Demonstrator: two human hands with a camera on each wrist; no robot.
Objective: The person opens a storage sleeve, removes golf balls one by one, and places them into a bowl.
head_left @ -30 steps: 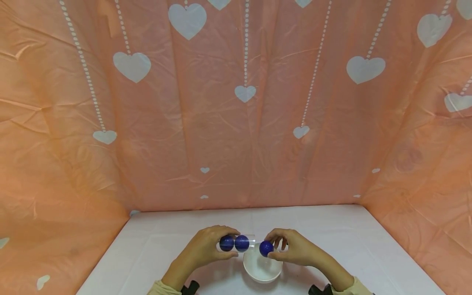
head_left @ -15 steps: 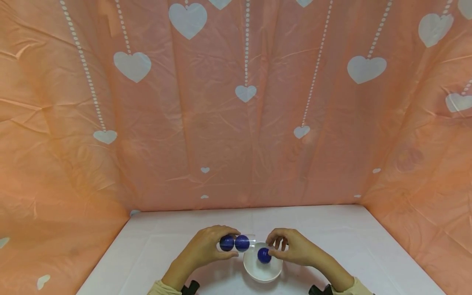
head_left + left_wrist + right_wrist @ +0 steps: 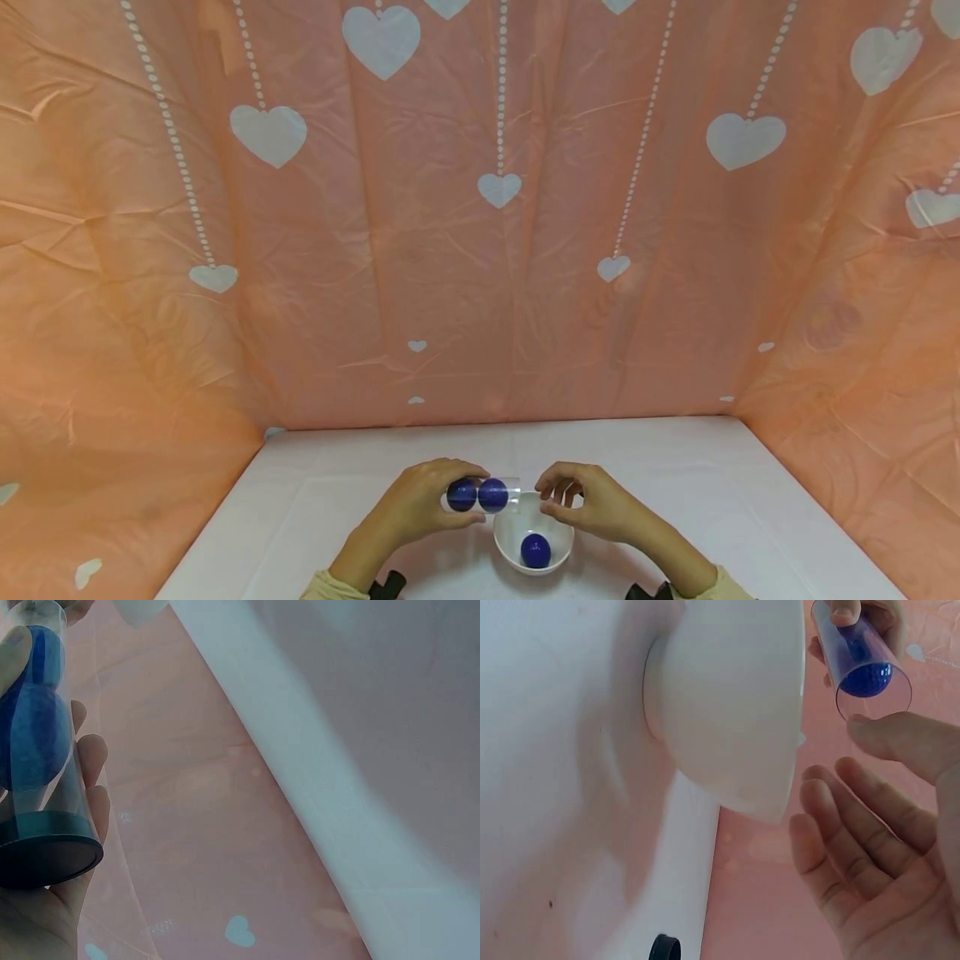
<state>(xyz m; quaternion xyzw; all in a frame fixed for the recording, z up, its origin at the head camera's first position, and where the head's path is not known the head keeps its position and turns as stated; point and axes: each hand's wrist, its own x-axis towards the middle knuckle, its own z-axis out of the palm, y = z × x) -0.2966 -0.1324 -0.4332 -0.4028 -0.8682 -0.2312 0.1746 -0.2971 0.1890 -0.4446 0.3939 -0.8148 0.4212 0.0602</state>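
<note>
My left hand (image 3: 429,498) grips a clear plastic tube (image 3: 71,784) with a dark cap (image 3: 49,851) at its base. Two blue balls (image 3: 477,495) sit inside the tube, which lies on its side with the uncapped end toward the right. A third blue ball (image 3: 536,551) rests in a white bowl (image 3: 504,546) on the table. Over the bowl's right rim hovers my right hand (image 3: 588,500), its fingers loosely bent and nothing between them. In the right wrist view the tube's rim shows just beyond the thumb.
The bowl stands on a white-covered table (image 3: 345,454). Behind and at both sides hangs an orange curtain (image 3: 450,275) with white hearts. A black piece (image 3: 387,585) shows at my left wrist.
The right hand has let go of the third blue ball, which dropped into the bowl and lies near its front. The left hand and tube stay put.
</note>
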